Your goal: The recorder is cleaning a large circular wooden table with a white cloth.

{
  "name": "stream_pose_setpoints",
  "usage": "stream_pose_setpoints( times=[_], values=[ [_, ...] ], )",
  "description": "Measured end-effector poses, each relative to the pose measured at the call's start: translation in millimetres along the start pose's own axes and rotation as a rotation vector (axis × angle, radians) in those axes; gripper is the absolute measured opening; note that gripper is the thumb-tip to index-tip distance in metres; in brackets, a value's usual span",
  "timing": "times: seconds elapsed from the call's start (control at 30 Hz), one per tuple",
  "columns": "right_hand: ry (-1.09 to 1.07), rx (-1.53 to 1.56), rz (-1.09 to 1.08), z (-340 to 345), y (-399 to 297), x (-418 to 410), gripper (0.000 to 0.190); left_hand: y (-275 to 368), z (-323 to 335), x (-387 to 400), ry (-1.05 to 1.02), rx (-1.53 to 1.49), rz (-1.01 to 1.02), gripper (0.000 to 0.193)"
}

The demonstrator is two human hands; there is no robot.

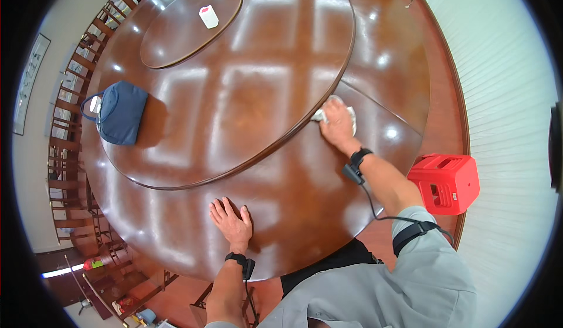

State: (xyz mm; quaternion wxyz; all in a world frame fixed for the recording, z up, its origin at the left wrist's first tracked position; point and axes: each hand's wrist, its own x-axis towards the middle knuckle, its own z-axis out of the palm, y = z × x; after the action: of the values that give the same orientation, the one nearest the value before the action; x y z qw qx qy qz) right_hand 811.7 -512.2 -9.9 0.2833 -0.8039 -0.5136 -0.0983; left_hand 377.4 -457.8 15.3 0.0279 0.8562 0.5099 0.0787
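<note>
Under my right hand [336,123] is a crumpled white cloth [353,116], pressed on the polished round wooden table [303,196] against the rim of a large raised turntable [255,108]. My fingers lie over the cloth, and its edges show on both sides. My left hand [232,227] rests palm down with fingers spread on the table's near part, holding nothing. Dark straps with small devices and cables are on both wrists.
A blue bag [124,112] stands at the turntable's left. Farther back, a smaller round disc [176,28] carries a white box [209,17]. A red plastic stool [448,185] is on the floor at right, beside a pale pleated curtain [506,108]. Wooden chairs [66,143] line the left.
</note>
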Motion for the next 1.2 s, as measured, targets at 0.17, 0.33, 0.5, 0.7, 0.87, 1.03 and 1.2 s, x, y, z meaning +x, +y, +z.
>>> stream_pose_setpoints(
  times=[0.17, 0.33, 0.5, 0.7, 0.87, 1.03, 1.2],
  values=[
    [-0.03, 0.138, -0.124, 7, -60, -48, 0.042, 6, 4, 1, -0.002, -0.029, 0.021, 0.067],
    [-0.234, 0.279, -0.233, 14, -145, -82, 0.04, 1, 7, 0, 0.001, 0.005, 0.015, 0.068],
    [-0.395, 0.289, -0.347, 27, -203, -95, 0.04, 2, 8, 2, -0.006, 0.037, 0.048, 0.066],
    [-0.214, 0.28, -0.232, 13, -126, -84, 0.043, -4, 16, -1, -0.024, 0.055, 0.022, 0.067],
    [-0.062, 0.137, 0.015, -32, -37, -70, 0.04, -3, 16, -2, -0.024, 0.061, 0.024, 0.067],
    [0.0, -0.005, 0.169, -72, 19, -94, 0.042, -6, 16, -3, -0.005, 0.059, 0.04, 0.067],
    [-0.077, -0.068, 0.272, -108, -1, -170, 0.049, -7, 17, -1, 0.015, 0.067, 0.042, 0.066]
  ],
)
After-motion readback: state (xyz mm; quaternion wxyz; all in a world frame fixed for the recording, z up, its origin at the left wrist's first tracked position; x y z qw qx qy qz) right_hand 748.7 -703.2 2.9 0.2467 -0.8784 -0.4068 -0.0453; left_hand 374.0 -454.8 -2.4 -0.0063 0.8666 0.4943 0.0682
